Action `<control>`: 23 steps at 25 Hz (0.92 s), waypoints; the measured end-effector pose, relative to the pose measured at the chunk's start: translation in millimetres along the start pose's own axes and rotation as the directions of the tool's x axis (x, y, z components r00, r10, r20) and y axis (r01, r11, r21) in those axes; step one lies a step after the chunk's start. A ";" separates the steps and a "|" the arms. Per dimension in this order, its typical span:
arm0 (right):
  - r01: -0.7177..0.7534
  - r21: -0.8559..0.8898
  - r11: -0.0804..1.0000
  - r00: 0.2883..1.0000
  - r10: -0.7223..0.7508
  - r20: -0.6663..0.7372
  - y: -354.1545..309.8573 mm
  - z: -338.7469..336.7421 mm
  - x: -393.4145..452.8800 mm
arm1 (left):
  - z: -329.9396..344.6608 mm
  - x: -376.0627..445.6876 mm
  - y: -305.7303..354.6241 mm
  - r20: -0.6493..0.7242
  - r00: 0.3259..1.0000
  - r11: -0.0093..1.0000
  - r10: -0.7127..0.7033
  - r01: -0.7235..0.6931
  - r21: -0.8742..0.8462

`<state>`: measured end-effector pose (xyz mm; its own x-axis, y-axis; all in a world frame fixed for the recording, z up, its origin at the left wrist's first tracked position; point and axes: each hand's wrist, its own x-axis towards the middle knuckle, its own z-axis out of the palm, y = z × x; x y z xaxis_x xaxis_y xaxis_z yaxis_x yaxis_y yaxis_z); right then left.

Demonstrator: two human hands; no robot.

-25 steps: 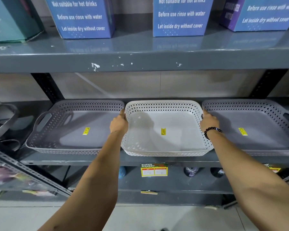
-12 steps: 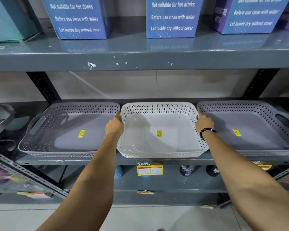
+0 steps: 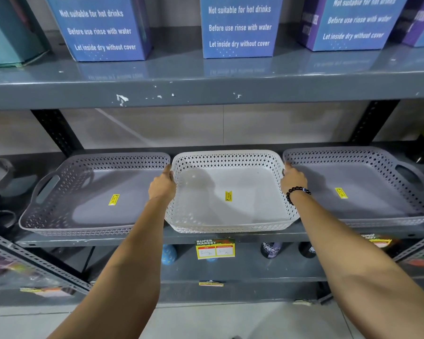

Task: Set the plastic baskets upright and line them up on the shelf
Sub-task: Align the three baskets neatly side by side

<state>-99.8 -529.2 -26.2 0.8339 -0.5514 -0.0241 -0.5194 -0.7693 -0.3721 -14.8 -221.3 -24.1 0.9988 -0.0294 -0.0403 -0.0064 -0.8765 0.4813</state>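
The left hand (image 3: 162, 185) is closed over the left rim of the white basket (image 3: 230, 192), thumb side up along the top edge, its fingers wrapped down over the perforated wall and mostly out of sight. The right hand (image 3: 293, 179) grips the opposite rim in the same way, the fingers curled over the right wall; a black bead bracelet (image 3: 297, 193) circles that wrist. Held between both hands, the white basket sits upright, open side up, on the grey middle shelf (image 3: 230, 237), its front edge slightly overhanging the shelf's lip. A yellow sticker (image 3: 228, 196) lies on its floor. On each side stands a grey basket, also upright: the left grey basket (image 3: 93, 194) just beside the left hand, the right grey basket (image 3: 357, 187) just beside the right hand, each rim close against the white one so the knuckles sit in the narrow gaps. All three form one row across the shelf. Blue boxes (image 3: 239, 26) printed with care instructions stand on the shelf above, and a supermarket price tag (image 3: 215, 248) hangs from the shelf's front edge below the white basket
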 end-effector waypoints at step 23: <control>-0.049 0.015 0.999 0.999 0.048 0.015 -9.6 -4.9 -5.7 | 5.2 7.7 -4.5 -0.018 1.000 1.000 -0.010 0.011 0.024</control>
<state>-100.5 -520.3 -18.0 0.8105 -0.5831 -0.0558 -0.5565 -0.7368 -0.3839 -7.4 -220.1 -31.1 0.9995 -0.0115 -0.0293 0.0033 -0.8880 0.4599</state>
